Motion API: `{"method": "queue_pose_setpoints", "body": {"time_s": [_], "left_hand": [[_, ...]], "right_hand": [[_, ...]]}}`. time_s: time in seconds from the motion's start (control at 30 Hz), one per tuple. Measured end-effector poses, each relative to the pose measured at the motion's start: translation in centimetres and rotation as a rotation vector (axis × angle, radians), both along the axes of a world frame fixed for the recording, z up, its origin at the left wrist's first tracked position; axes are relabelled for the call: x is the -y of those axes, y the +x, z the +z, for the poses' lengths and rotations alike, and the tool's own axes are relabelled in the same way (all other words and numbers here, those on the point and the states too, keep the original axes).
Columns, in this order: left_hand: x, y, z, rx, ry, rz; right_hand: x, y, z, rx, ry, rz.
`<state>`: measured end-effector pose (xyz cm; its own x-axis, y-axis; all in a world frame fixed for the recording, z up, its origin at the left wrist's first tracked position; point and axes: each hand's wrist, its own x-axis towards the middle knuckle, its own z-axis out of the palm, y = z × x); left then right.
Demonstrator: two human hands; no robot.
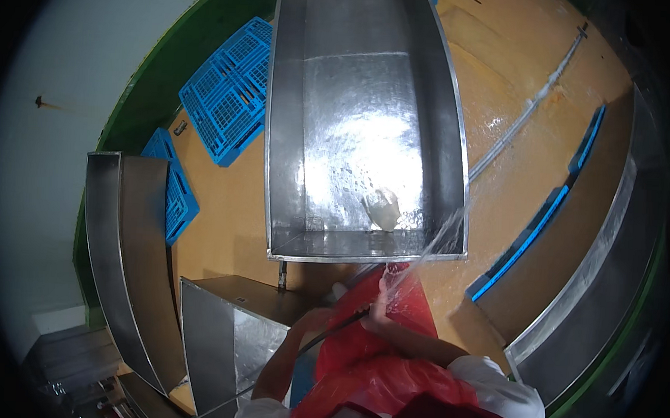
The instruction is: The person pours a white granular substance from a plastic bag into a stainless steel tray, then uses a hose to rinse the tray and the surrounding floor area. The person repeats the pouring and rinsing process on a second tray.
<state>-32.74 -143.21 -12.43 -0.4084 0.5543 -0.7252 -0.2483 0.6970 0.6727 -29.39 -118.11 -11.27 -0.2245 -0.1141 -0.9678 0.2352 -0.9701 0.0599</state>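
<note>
A dark hose (339, 327) runs up from the lower left to my hands in front of the red apron (358, 356). My left hand (314, 320) is closed round the hose. Farther along, my right hand (378, 309) grips it near its end, fingers pointing up and partly blurred by spray. A jet of water (440, 240) shoots from there, up and right across the near right corner of a long stainless steel tub (364, 259). Inside the tub, near its close end, lies a pale translucent piece (383, 209) whose kind I cannot make out. The tub's bottom is wet and shiny.
Blue plastic pallets (228, 92) lie left of the tub, others (524, 240) at the right. More steel tubs stand at the left (112, 251), near left (210, 323) and right (577, 317). A wet drain channel (514, 127) crosses the tan floor (499, 37).
</note>
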Motion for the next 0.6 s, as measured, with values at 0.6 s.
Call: {"method": "queue_pose_setpoints", "body": {"time_s": [0.6], "left_hand": [[23.3, 14.1, 21.7, -0.419, -0.247, 0.137]], "right_hand": [[14.7, 3.8, 11.2, -0.33, 0.264, 0.021]]}}
